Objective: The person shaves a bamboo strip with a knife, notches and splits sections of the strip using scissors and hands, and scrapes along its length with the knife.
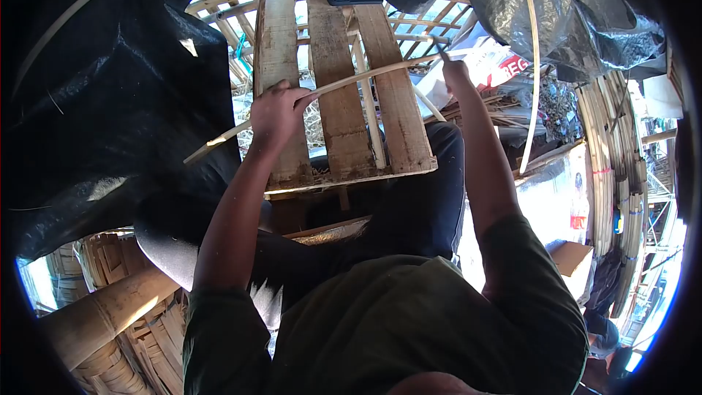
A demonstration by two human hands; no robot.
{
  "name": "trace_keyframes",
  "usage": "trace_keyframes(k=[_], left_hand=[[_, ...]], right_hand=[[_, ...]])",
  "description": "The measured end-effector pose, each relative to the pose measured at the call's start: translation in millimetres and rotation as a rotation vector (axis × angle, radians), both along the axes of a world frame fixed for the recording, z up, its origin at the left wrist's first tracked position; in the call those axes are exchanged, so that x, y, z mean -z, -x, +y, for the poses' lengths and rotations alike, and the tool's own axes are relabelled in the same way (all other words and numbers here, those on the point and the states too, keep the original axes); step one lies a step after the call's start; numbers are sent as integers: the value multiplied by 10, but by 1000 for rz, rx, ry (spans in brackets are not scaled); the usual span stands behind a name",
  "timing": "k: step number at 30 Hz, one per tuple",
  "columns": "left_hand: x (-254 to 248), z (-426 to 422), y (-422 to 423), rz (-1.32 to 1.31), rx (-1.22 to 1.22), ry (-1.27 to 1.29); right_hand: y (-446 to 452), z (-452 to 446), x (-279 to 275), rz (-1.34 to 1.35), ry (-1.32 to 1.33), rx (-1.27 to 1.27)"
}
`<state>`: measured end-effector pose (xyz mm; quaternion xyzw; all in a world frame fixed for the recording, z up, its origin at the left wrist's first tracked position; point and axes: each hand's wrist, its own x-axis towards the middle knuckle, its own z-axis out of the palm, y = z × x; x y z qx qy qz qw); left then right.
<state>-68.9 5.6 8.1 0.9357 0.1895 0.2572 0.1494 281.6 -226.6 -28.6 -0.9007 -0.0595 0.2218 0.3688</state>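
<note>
Beyond the dark shirt [380, 322] nearest the camera, clasps a long pale strip [365, 74] in the left hand [276, 113], one end out leftward, the rest slanting up across wooden slats [333, 36] to a slim dark tool [441, 51] clamped in the right hand [456, 77].

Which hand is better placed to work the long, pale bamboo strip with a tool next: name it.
Right, probably: the right hand appears to hold a thin, dark tool near the strip, while the left hand grips that strip above the brown wooden slats.
</note>
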Motion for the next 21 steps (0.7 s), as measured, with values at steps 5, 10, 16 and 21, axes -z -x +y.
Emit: trace_keyframes(k=[5,10,16,21], left_hand=[[-15,9,-6,-22,-5,3],[-36,-9,-3,21,-4,-10],[-36,9,0,52,-25,1],[-96,-28,-6,29,-16,12]], right_hand=[[-61,20,351,-306,91,-106],[-44,-131,129,-202,9,184],[-508,-458,236,-127,36,80],[-289,-430,107,-105,32,-27]])
